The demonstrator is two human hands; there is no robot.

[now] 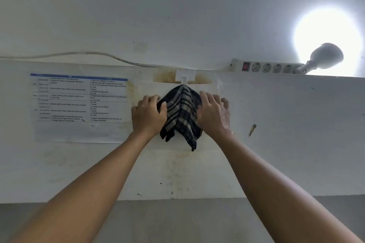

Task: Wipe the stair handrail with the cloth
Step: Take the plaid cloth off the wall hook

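Both hands' fingers (162, 107) flank the hooked cloth (181, 112).

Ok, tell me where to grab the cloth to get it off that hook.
Probably grip the cloth high up, just under the hook, where it gathers to a narrow peak. Come from both sides, as the left hand and right hand already flank it, then lift up and away from the wall. The lower corners hang loose, so pulling there would likely only tug it against the hook.
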